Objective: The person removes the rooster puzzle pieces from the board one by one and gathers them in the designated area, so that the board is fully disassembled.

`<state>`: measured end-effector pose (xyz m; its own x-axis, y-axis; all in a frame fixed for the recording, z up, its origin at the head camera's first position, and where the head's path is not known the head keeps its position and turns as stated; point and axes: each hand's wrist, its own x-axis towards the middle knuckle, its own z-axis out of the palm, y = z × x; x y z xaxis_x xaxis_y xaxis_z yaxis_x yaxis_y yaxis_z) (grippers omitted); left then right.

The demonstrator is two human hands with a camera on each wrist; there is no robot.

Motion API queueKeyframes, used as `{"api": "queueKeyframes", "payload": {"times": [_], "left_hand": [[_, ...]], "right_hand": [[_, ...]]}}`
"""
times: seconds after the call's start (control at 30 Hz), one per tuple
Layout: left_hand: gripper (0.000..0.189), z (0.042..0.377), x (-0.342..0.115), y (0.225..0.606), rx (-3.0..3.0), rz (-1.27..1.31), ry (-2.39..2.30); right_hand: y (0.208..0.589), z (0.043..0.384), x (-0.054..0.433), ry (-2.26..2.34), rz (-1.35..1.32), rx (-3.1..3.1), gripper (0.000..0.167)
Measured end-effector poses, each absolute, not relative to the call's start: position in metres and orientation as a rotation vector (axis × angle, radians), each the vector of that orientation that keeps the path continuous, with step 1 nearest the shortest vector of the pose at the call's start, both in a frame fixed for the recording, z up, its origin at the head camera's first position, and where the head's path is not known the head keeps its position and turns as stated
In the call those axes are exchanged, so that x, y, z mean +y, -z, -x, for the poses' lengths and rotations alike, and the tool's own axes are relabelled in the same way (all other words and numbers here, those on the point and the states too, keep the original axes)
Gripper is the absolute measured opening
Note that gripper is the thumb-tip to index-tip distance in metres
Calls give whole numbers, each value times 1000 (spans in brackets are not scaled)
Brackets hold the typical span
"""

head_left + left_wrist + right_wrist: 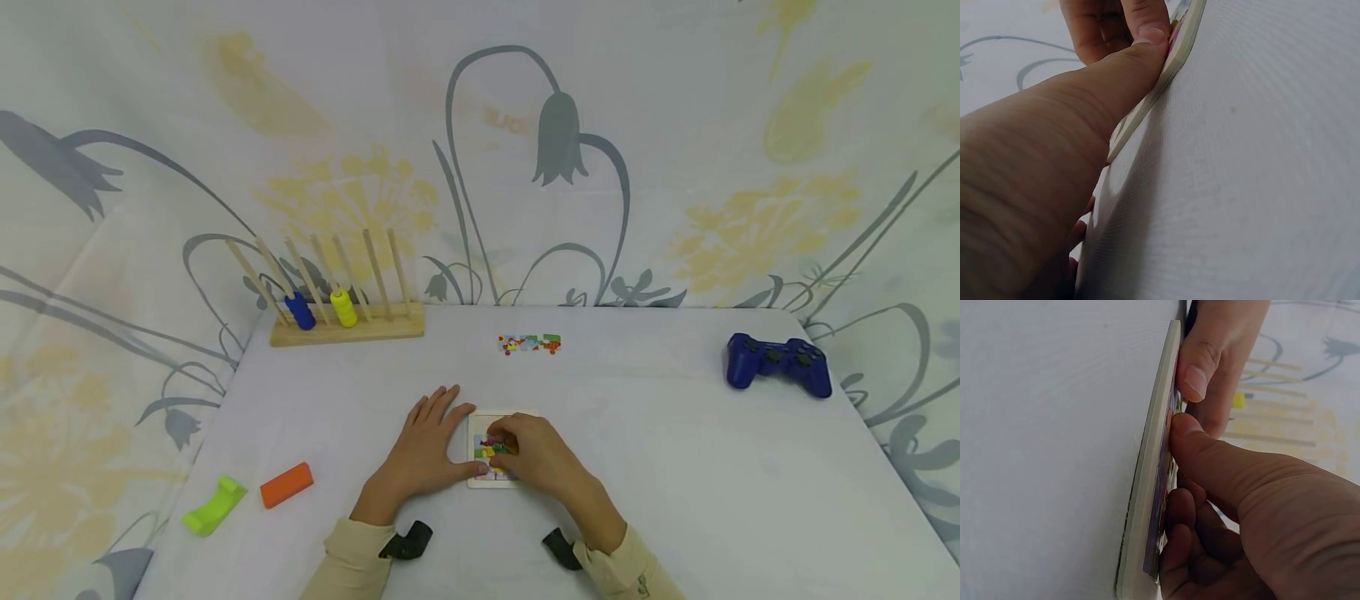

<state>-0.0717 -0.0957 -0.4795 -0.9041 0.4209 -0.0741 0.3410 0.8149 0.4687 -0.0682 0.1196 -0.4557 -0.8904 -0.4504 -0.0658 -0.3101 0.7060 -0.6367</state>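
We see a small framed puzzle (471, 442) lying flat on the white table (675, 467), near the middle and close to the person. The left hand (426, 448) lies just beside it with its fingers released and spread over the table, the thumb stretched across to press on the frame's near left corner. The right hand (543, 454) bends over the puzzle from the other side, its fingers curled and its thumb touching the coloured picture; from the wrist views we cannot tell whether it grasps a piece or only presses on one. In the right wrist view we find the two thumbs near each other at the frame's edge

Beyond the hands, we see a short row of colourful puzzle pieces (529, 343) lying apart from the frame. Farther left, a wooden peg stand (352, 332) carries blue beads (300, 311) on one peg and yellow beads (344, 308) on another. Nearer us on that side lie an orange block (287, 485) and, just beside it, a curved green block (215, 506). A dark blue game controller (777, 364) rests near the far right corner
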Motion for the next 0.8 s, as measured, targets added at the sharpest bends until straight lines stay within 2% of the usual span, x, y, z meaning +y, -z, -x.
{"api": "queueKeyframes", "payload": {"times": [0.4,0.57,0.8], "left_hand": [[90,71,-96,481,2827,-592,-683],[90,72,-96,483,2843,-581,-666],[90,72,-96,480,2828,-587,-681]], "right_hand": [[451,74,124,889,741,2770,27],[443,93,134,947,604,2762,30],[444,132,154,857,608,2841,32]]}}
